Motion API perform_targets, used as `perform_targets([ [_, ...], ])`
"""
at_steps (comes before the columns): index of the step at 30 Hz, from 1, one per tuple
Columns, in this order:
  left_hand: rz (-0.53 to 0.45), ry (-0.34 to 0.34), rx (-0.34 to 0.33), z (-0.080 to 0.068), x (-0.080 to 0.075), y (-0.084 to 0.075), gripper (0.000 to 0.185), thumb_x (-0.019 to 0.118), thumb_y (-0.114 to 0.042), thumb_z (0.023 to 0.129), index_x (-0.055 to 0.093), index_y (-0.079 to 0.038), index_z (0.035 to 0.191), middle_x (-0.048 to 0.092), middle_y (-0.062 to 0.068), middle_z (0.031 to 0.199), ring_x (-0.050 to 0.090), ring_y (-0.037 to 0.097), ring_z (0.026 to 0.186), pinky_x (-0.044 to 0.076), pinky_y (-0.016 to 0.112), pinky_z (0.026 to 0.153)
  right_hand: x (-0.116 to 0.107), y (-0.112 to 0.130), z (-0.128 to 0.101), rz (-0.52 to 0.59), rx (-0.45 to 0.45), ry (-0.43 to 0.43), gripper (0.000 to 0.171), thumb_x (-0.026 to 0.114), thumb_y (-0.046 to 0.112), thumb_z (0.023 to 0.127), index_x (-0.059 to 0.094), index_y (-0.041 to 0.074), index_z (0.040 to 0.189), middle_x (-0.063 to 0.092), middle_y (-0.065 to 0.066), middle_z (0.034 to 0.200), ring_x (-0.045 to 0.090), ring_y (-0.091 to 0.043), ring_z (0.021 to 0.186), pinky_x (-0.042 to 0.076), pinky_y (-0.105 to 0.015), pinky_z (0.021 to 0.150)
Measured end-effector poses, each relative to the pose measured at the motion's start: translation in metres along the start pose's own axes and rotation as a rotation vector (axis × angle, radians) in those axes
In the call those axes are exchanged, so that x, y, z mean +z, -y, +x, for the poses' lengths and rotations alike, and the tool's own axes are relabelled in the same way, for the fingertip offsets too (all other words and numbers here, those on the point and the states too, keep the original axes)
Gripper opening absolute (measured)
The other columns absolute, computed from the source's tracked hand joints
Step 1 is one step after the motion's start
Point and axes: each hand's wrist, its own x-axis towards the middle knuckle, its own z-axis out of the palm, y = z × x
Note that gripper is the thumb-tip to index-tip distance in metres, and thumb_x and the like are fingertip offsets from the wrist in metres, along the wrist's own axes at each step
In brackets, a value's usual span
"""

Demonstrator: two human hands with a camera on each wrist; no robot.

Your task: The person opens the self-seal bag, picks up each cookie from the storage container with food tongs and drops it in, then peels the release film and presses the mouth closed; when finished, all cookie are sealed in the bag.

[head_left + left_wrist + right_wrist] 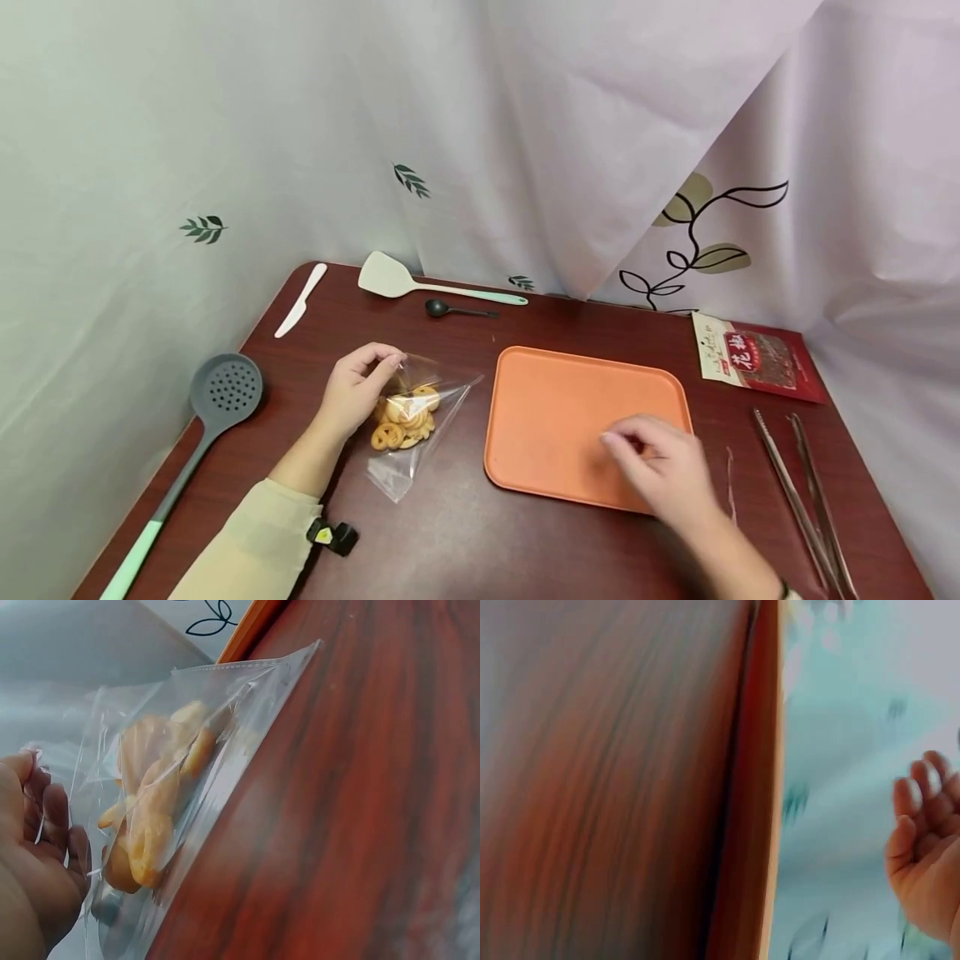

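Note:
My left hand [356, 387] pinches the upper left corner of a clear plastic bag [450, 400] between thumb and fingers. Inside the bag lie several golden cookies [405, 417], one of them pretzel-shaped. The left wrist view shows the bag [262, 682] beside the hand [45, 847], its contents partly blurred by the film. Over the right part of an orange tray [555, 408] is my right hand [663, 467], fingers loosely bent and holding nothing. In the right wrist view this hand [930, 855] appears near the tray's rim [774, 787].
Along the back lie a white plastic knife [300, 304], a spatula [390, 277] and a small black spoon [438, 308]. A grey skimmer [225, 390] is at left. At right are a red-and-white spice packet [761, 358], metal tongs [795, 492] and a thin strip [731, 483].

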Motion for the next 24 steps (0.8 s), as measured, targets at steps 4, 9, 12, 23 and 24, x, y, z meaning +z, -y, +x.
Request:
perform_targets([
  [4,-0.042,0.025,0.015,0.0,-0.003,0.0,0.009,0.068,0.001,0.103,0.077,0.0,0.099,0.073,0.004,0.091,0.064,0.01,0.085,0.053,0.019,0.074,0.052,0.04,0.017,0.137,0.168,0.175,0.004,0.083,0.018,0.095,0.08,0.021,0.094,0.066,0.017,0.075,0.058,-0.002,0.062,0.049,-0.021,0.054],
  [9,-0.081,0.041,0.012,0.001,-0.002,-0.001,0.01,0.067,0.003,0.103,0.075,0.003,0.099,0.074,0.001,0.092,0.065,0.01,0.086,0.053,0.02,0.076,0.107,0.061,0.045,0.056,0.346,0.359,0.013,0.08,0.032,0.097,0.08,0.022,0.091,0.056,0.019,0.058,0.052,0.0,0.053,0.049,-0.023,0.055],
  [12,-0.105,0.052,0.009,0.0,-0.002,-0.001,0.009,0.066,0.004,0.103,0.075,0.005,0.099,0.074,0.001,0.092,0.066,0.01,0.087,0.054,0.021,0.076,0.131,0.061,0.059,-0.025,0.396,0.437,0.02,0.076,0.037,0.099,0.08,0.018,0.094,0.054,0.015,0.056,0.052,-0.003,0.055,0.051,-0.027,0.06],
  [23,-0.108,0.127,0.041,0.003,-0.006,-0.004,0.011,0.065,0.008,0.102,0.074,0.005,0.098,0.076,0.003,0.095,0.068,0.01,0.09,0.055,0.021,0.079,0.167,0.05,0.081,-0.016,0.475,0.411,0.038,0.074,0.036,0.099,0.074,0.02,0.064,0.059,0.015,0.056,0.056,-0.008,0.055,0.047,-0.028,0.055],
  [24,-0.109,0.129,0.04,0.002,-0.006,-0.004,0.011,0.065,0.007,0.102,0.074,0.005,0.097,0.075,0.003,0.095,0.068,0.01,0.089,0.055,0.021,0.078,0.168,0.051,0.082,-0.001,0.471,0.404,0.036,0.074,0.033,0.099,0.074,0.019,0.065,0.059,0.015,0.055,0.056,-0.008,0.055,0.047,-0.027,0.054],
])
